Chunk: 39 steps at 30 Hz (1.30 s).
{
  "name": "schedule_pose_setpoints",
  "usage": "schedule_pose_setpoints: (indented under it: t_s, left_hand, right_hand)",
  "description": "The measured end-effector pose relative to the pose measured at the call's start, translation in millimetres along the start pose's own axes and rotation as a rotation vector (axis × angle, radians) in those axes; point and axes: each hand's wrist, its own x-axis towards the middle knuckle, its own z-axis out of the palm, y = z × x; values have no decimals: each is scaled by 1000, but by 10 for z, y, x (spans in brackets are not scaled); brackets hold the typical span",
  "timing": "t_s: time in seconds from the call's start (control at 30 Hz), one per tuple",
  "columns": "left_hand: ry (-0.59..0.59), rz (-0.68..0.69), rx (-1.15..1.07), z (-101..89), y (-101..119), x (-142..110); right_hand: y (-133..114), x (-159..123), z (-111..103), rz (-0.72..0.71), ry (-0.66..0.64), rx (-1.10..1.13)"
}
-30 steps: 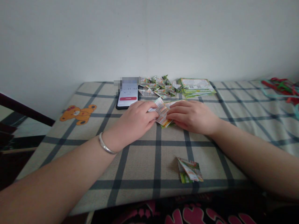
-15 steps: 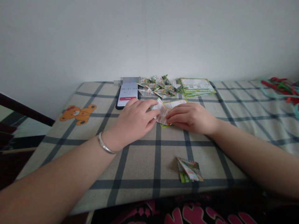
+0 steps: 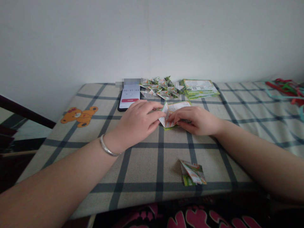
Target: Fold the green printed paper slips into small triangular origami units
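Head view. One printed sheet (image 3: 182, 105), partly folded, on the bench (image 3: 144, 164) between both hands, with left flap (image 3: 165, 122) raised. Left hand (image 3: 142, 118): with bent fingers, tips at the flap; impossible to make out whether pinched or merely resting. Right hand (image 3: 198, 118): with fingers curled down onto the sheet; firmness of grip likewise unclear. Far side, left to right: phone (image 3: 130, 95), loose cluster of folded pieces (image 3: 166, 89), stack of flat printed sheets (image 3: 200, 85). Near edge: one folded paper (image 3: 193, 173), untouched. Step in hand, by judgement: turning or creasing of the flap. For the next move, by judgement: aligned edges, firm pressure along the fold
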Motion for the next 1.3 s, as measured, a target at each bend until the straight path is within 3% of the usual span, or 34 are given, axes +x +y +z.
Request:
schedule_pose_setpoints:
  t_s: [0.27, 0.77, 1.3]
  left_hand:
    - [2, 25, -30, -11, -15, -4]
    - [8, 138, 31, 6, 9, -4]
    - [10, 166, -28, 46, -35, 24]
  right_hand:
    - [5, 22, 34, 104, 136, -84]
    - [-5, 139, 191, 322, 248, -123]
    - [32, 172, 260, 322, 273, -189]
